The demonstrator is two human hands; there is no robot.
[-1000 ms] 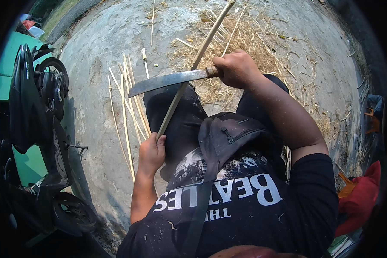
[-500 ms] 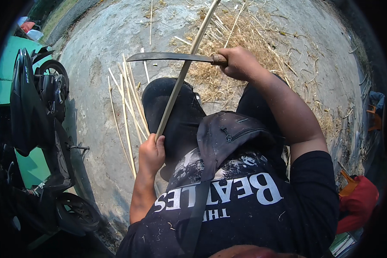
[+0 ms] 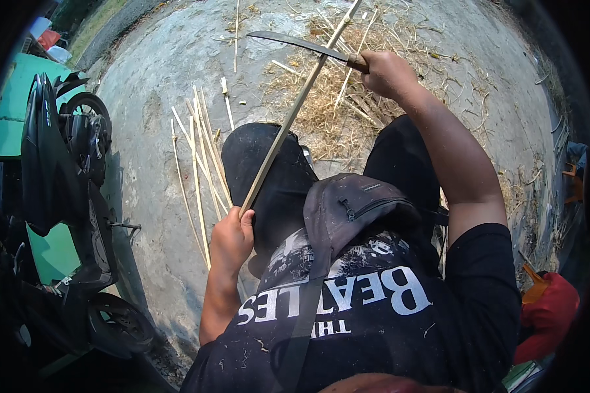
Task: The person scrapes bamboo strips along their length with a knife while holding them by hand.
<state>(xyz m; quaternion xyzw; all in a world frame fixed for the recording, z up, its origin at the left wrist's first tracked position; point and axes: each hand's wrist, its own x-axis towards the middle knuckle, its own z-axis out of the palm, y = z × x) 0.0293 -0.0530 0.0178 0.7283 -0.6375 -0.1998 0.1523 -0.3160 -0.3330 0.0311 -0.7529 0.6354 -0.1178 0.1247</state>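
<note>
A long pale strip, bamboo by its look, slants up and away to the right over my left knee. Its near end is gripped in my left hand, thumb along the strip. My right hand is wrapped round the wooden handle of a machete with a long, slightly curved dark blade. The blade lies across the strip toward its far end, close to the handle, with its tip pointing left. The far end of the strip runs to the top edge of the view.
Several split strips lie on the concrete ground left of my knee. Shavings are heaped beyond my legs. A black motorcycle stands at the left. A red cloth-like thing is at the lower right.
My right hand has moved the machete up and to the right, farther along the strip. The strip leans more to the right, while my left hand stays almost in place.
</note>
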